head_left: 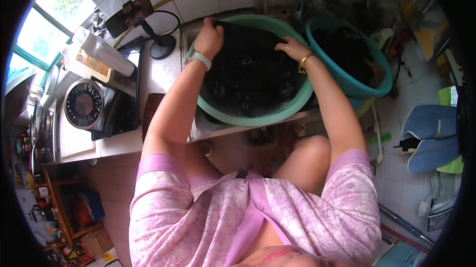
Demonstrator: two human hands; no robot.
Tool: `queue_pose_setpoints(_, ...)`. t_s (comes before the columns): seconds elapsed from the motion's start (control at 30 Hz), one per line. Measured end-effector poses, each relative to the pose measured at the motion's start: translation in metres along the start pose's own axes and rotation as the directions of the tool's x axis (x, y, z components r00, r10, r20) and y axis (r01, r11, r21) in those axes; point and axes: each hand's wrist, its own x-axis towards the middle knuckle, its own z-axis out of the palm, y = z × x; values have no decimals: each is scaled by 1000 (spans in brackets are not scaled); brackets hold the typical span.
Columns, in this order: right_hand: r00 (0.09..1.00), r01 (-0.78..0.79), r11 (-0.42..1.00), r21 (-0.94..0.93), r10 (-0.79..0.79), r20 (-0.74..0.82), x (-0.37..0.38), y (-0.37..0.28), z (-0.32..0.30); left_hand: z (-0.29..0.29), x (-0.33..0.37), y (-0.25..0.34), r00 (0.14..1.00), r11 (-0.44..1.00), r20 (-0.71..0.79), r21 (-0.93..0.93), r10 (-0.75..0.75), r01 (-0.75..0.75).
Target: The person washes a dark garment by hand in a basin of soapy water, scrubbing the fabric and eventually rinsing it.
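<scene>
A black wet garment (248, 38) is spread across the green basin (303, 99), which holds dark water with some foam at its edge. At the basin's far left rim, my left hand (210, 39) is closed on one edge of the garment. My right hand (293, 49) pinches the garment near the right rim, with the thumb and fingers together. Between my hands the cloth hangs down into the water, so its lower part is hidden. I cannot make out what kind of garment it is.
A blue-green tub (384, 87) with dark clothes stands right of the basin. On the counter to the left are a phone on a stand (162, 46), a black cooktop (119, 115) and a white jug (94, 48). Blue slippers (431, 138) hang on the right wall.
</scene>
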Motion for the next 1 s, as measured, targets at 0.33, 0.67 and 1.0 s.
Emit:
queue_pose_setpoints(0.33,980,-198,647,-736,120,-158,55,-9,68,123,-19,-34,933,797,359,555,28,-237)
queue_pose_setpoints(0.67,951,-106,648,-754,-156,-268,86,35,92,153,-1,-56,962,985,251,157,-110,72)
queue_pose_setpoints(1.0,655,360,731,-580,-641,-401,3,-31,120,152,-7,-78,901,643,90,-671,-425,370)
